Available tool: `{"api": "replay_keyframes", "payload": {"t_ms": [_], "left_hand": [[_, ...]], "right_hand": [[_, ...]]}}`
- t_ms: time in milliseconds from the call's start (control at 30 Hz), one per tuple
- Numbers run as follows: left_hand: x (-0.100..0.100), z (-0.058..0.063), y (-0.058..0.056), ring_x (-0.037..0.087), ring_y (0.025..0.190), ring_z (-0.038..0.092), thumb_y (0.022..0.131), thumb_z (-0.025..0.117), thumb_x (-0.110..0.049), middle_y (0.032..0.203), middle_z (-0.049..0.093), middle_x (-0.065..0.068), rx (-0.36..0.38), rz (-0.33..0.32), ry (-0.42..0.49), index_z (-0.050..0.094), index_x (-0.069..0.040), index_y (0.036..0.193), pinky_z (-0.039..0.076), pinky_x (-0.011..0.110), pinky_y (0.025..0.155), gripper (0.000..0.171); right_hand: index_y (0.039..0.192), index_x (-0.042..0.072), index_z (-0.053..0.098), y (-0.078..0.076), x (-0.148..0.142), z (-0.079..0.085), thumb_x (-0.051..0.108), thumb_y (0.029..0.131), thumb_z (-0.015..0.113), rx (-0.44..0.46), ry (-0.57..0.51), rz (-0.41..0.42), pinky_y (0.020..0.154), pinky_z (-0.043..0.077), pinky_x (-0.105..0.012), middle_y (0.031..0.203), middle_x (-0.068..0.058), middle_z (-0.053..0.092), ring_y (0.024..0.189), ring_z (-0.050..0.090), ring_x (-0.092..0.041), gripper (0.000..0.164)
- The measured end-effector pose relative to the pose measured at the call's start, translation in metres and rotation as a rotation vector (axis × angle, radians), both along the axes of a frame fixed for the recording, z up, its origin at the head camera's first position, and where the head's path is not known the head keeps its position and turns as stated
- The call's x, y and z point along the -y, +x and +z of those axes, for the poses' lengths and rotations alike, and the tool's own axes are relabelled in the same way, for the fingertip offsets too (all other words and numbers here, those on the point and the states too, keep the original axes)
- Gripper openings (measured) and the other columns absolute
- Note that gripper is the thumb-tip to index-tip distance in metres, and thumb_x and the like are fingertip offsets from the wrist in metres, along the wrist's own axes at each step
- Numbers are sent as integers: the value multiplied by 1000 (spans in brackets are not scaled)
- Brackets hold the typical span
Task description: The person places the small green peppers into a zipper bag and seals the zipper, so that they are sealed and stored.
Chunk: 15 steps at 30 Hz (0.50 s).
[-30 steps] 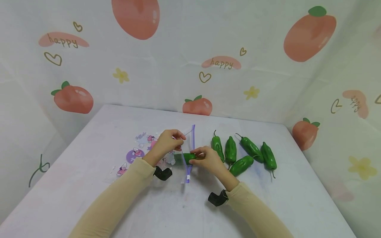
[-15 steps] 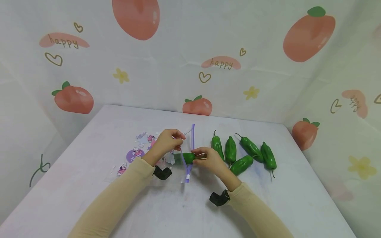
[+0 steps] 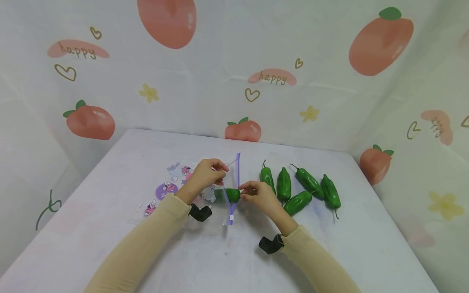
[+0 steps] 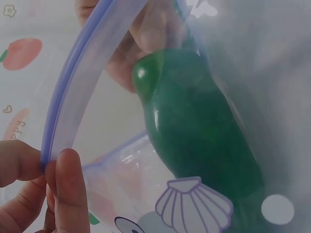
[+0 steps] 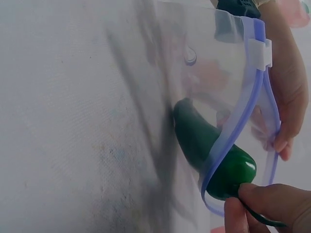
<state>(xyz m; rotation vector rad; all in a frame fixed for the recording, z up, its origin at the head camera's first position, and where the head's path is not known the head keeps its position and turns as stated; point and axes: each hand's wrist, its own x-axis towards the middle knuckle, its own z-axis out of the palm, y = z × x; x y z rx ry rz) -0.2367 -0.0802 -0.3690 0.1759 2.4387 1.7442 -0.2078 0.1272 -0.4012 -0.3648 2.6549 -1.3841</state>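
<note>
room in front, a crowded right

you can pass a hand over the near tabletop (image 3: 227, 266), between your sleeves (image 3: 152, 242). to the right, five loose peppers (image 3: 283, 185) lie in the way just past your right hand (image 3: 261, 197). the bag (image 3: 238, 171) gapes at its mouth, but the pepper (image 3: 233, 195) partly inside crosses the gap, and your left hand (image 3: 208, 173) bars its left side. the backdrop (image 3: 199, 108) closes the rear.

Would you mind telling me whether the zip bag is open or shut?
The zip bag is open: its purple edges stand apart, the left hand pinching one, and a green pepper sits partway inside, its stem outside.
</note>
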Motion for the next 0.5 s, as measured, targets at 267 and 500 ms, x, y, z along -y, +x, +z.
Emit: {"api": "replay_keyframes", "payload": {"t_ms": [267,500], "left_hand": [[0,0,-1,16,64,60,86,58,-2,86,57,9,3,10,-14,67,-1,97,60,31,66,14],[-1,0,-3,15,65,60,86,58,-1,86,56,9,11,6,-16,67,-1,97,60,31,67,15]], "right_hand": [[101,8,72,1,-6,3,7,82,74,17,24,-29,70,55,-28,83,0,68,80,65,-14,20],[91,7,71,0,-11,2,7,83,73,68,33,-36,70,57,-28,86,-3,72,76,65,-11,9]]}}
